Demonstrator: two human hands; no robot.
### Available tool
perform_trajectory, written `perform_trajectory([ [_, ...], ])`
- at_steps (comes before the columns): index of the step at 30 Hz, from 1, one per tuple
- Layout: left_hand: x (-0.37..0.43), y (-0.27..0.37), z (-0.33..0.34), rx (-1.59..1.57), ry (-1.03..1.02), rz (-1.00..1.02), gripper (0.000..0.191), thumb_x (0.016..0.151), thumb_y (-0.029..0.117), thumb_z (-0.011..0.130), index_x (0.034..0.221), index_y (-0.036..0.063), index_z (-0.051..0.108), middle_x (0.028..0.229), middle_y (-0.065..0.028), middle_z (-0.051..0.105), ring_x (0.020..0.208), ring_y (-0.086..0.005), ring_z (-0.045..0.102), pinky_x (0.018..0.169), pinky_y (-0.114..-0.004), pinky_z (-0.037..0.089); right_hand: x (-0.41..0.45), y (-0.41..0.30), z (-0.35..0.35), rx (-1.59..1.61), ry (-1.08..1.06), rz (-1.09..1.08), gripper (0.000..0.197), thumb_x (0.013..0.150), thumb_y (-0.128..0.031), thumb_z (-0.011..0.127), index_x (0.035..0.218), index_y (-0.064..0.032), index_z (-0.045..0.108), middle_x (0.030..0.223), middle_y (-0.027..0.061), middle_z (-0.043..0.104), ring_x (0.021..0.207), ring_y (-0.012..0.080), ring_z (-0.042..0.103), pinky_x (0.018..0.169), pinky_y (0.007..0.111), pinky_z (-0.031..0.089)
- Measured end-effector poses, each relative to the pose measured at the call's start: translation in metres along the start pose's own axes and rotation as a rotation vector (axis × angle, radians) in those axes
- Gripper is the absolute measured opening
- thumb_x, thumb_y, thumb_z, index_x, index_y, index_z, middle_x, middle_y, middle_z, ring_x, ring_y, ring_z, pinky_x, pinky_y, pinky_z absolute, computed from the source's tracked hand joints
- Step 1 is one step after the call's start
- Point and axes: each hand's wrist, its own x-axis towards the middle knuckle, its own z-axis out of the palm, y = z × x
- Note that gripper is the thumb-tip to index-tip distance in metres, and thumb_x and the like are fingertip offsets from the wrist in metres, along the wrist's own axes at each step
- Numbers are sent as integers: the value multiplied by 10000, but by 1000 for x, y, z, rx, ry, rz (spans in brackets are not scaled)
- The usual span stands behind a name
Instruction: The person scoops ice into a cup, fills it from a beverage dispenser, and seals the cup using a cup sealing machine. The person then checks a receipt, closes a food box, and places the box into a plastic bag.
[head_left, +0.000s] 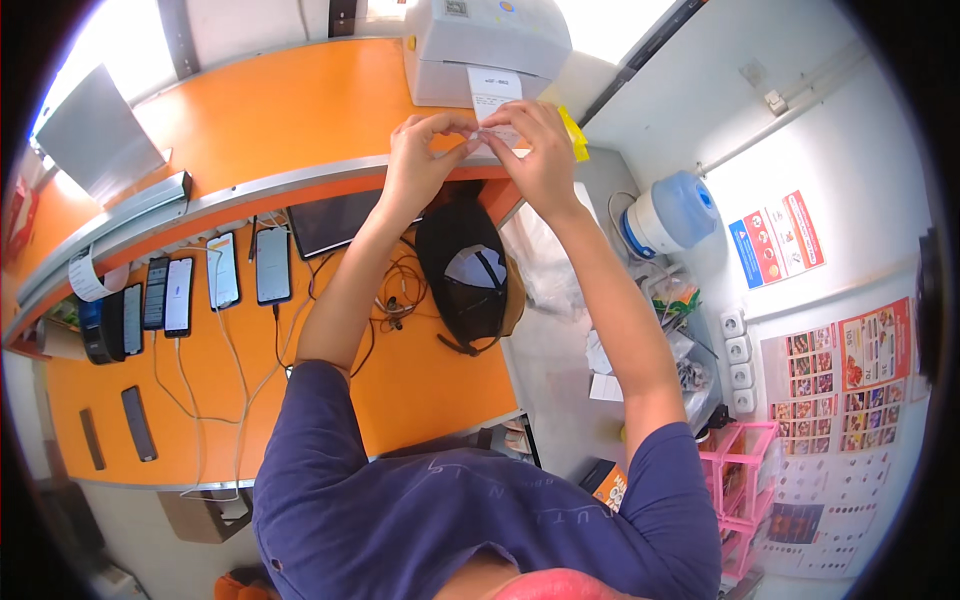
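A printed paper strip (493, 84) hangs from the front slot of a white label printer (487, 45) on the upper orange counter (300, 90). Both hands are at the strip's lower part, just above the counter's metal-trimmed edge. Thumb and fingertips of my left hand (421, 150) pinch its left side. From the right, my right hand (538, 150) pinches the same paper, so the fingertips of both hands nearly meet. The exact fold or edge between the fingers is partly hidden. Behind my right hand shows a yellow wrapper (574, 133).
On the lower orange desk (442, 390) lie several phones (273, 262) with charging cables, a dark tablet (334, 221) and a black cap (465, 292). A receipt (88, 276) curls from a small terminal at left. A blue water bottle (679, 210) and pink shelf (739, 480) stand right.
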Motion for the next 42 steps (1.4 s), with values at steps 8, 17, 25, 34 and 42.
perform_trajectory([
  [8,-21,19,2,232,130,60,222,718,215,759,882,89,678,1008,-30,647,1008,-223,542,941,-396,362,-18,-15,-14,-7,-115,59,94,724,-88,694,792,-71,631,953,39,578,931,254,532,807,373,436],
  [17,-116,24,22,518,143,383,122,671,209,771,757,164,697,1137,15,602,1053,-214,511,992,-401,313,-119,-66,-38,-68,-184,145,190,732,-97,704,911,-83,640,1054,78,547,1031,282,507,887,388,408],
  [25,-164,76,79,-615,-342,-589,117,816,179,702,843,69,673,1170,-66,565,1012,-128,524,887,-271,388,-211,-91,-135,59,273,751,492,695,-199,790,1140,-94,608,1103,78,536,1060,233,495,901,356,388],
  [34,-245,168,167,-767,-775,-720,164,839,199,676,879,41,665,1223,-97,558,1068,-139,511,955,-294,348,-322,-145,-266,47,247,1198,235,701,-214,784,881,-84,706,1007,40,581,966,172,530,813,312,391],
  [42,-362,265,244,-710,-958,-708,254,843,230,666,1014,42,662,1261,-113,543,1131,-182,492,1002,-335,309,-455,-219,-369,145,458,1496,176,791,-193,719,878,-50,667,960,41,620,906,145,558,789,308,417],
])
